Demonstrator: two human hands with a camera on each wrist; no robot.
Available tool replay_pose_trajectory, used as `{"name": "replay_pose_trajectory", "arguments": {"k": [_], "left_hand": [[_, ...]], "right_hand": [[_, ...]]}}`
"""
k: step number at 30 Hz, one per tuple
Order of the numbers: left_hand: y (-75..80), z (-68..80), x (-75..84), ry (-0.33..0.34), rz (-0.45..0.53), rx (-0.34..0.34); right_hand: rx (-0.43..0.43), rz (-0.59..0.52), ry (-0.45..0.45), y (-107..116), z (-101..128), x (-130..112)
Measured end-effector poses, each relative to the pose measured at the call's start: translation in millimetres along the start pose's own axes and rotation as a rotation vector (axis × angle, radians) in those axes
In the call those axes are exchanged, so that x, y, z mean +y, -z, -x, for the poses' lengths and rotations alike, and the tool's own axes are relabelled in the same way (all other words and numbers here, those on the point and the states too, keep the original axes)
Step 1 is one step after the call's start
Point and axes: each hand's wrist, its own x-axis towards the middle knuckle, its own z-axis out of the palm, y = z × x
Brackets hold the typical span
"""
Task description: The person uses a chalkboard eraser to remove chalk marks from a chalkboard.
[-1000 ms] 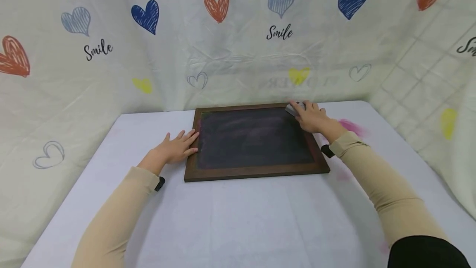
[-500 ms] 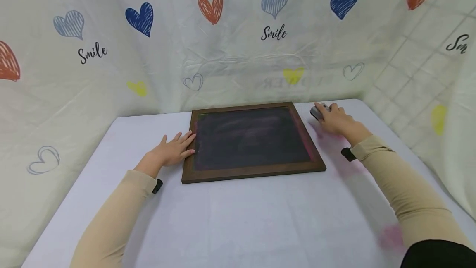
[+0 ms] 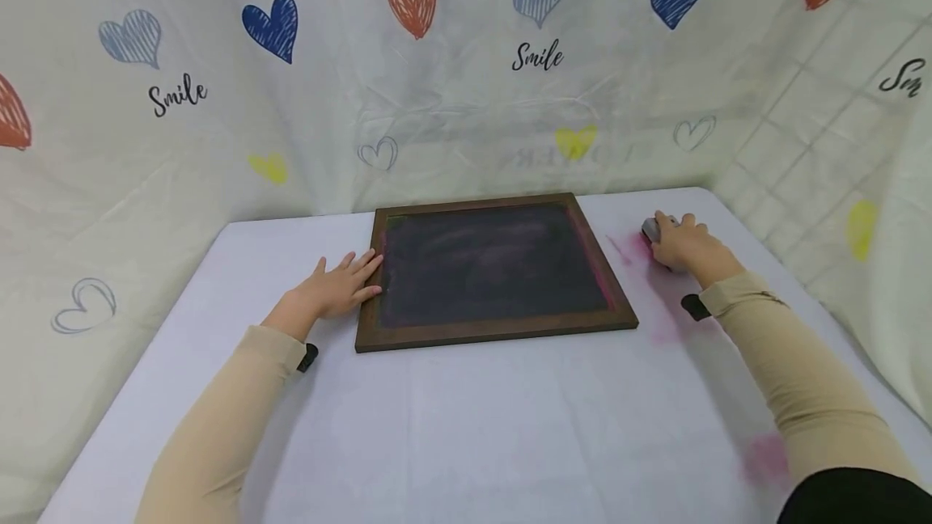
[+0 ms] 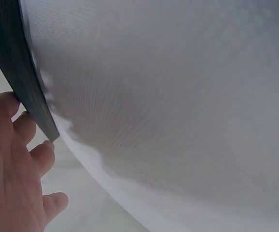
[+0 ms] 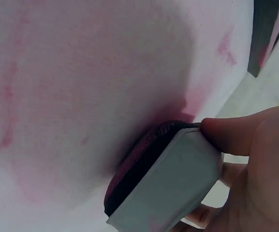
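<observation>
A dark chalkboard (image 3: 491, 265) in a brown wooden frame lies flat on the white table (image 3: 466, 427); its surface is smeared with faint pink chalk. My left hand (image 3: 336, 289) lies flat with straight fingers against the board's left frame edge (image 4: 28, 92). My right hand (image 3: 675, 242) grips a grey eraser (image 3: 650, 229) with a dark felt pad (image 5: 139, 159), set down on the table to the right of the board. The felt is stained pink.
Pink chalk smudges (image 3: 641, 253) mark the tablecloth beside the eraser (image 5: 226, 48), and another patch (image 3: 764, 459) lies near my right elbow. A white sheet printed with hearts and "Smile" (image 3: 537, 57) hangs close behind and around the table.
My right hand carried the eraser off the board's top right corner and rightwards onto the table. The left hand stayed at the board's left edge.
</observation>
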Motion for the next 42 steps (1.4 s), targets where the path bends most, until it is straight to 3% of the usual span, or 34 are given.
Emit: {"name": "replay_pose_trajectory", "arguments": {"k": [10,18,22,27,32,37,42], "left_hand": [[2.7,-7.5,5.4,-0.008,0.042,-0.006],[9.2,-17.0,7.7,-0.007,0.087,0.007],[14.1,-16.1,9.0,0.045,0.095,0.073],[25.8,-16.1,6.5,0.153,0.075,0.231],[31.4,-20.9,2.8,0.256,0.066,0.341],[27.4,-26.3,0.3,0.323,0.093,0.358],[21.1,-28.4,-0.9,0.360,0.109,0.330]], "right_hand": [[0.029,0.033,-0.034,-3,1,10],[0.082,0.050,0.007,16,10,8],[0.166,0.060,0.070,18,4,-6],[0.279,0.087,0.149,10,-9,-24],[0.306,0.092,0.159,1,-19,-37],[0.261,0.107,0.157,-6,-21,-45],[0.227,0.115,0.155,-13,-21,-47]]}}
